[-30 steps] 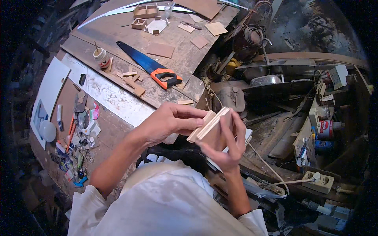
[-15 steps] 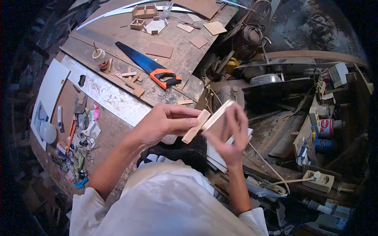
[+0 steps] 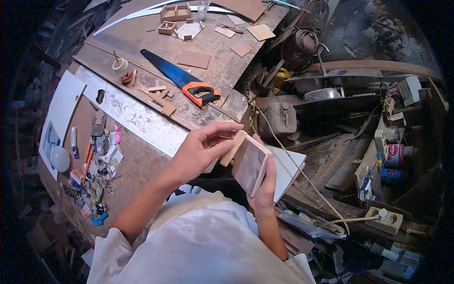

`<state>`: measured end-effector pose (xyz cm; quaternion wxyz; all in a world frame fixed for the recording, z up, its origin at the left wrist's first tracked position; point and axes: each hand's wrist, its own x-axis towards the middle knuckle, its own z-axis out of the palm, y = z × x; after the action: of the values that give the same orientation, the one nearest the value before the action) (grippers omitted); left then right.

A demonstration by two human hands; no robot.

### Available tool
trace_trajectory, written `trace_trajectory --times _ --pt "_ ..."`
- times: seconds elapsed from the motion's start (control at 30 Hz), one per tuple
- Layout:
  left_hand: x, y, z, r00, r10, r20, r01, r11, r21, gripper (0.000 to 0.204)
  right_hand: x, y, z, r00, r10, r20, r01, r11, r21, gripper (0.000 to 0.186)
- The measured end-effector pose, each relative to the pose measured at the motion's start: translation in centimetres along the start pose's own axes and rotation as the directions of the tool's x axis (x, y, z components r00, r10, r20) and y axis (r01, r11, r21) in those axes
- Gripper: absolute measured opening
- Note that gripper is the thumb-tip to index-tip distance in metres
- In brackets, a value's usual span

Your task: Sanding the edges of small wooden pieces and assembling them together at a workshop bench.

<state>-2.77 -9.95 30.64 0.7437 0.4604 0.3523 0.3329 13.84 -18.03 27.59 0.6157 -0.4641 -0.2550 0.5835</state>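
In the centre, my left hand (image 3: 203,149) is closed on a narrow wooden strip (image 3: 231,152), held upright at a slant against or very near the side of a squarish wooden piece (image 3: 248,168). My right hand (image 3: 265,189) grips that squarish piece from the right, thumb along its pale plywood edge, fingers mostly hidden behind it; its broad brownish face is turned toward me. A white board (image 3: 286,170) lies just beyond on the right. Above my hands on the bench lie a handsaw with an orange handle (image 3: 194,90) and several wood offcuts (image 3: 161,102).
The bench (image 3: 118,52) carries a glue tub (image 3: 123,71), small wooden boxes (image 3: 175,12) and thin square pieces (image 3: 193,59). Loose small items (image 3: 101,156) crowd the left section. Right, a cluttered lower area holds a jerrycan (image 3: 279,120), cable, cans (image 3: 392,156) and a socket strip (image 3: 384,221).
The squarish piece has turned in my right hand, from edge-up to face toward me, and moved lower. It was apart from the strip half a second ago. My left hand has risen slightly.
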Motion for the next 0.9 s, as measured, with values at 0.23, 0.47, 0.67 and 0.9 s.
trace_trajectory --times 0.23,0.47,0.67,0.9 --pt "-0.1 -0.5 -0.1 0.996 0.079 -0.045 -0.076 0.994 0.073 0.034 -0.9 0.5 0.5 0.999 0.051 -0.010 -0.049 0.988 0.146 0.062" --pt "-0.2 -1.0 -1.6 0.999 0.053 -0.010 -0.050 0.985 0.165 0.042 -0.9 0.9 -1.4 0.989 0.100 -0.108 -0.129 0.942 -0.309 0.038" --pt "-0.6 -0.9 -2.0 0.999 0.040 -0.008 -0.036 0.966 0.256 0.042 -1.4 0.7 -0.9 0.994 0.038 -0.103 -0.070 0.940 -0.333 0.035" --pt "-0.7 -2.0 -1.6 0.999 0.015 -0.037 -0.007 0.976 0.219 0.030 -1.8 0.2 -0.9 0.989 -0.011 -0.148 -0.040 0.940 -0.339 0.034"
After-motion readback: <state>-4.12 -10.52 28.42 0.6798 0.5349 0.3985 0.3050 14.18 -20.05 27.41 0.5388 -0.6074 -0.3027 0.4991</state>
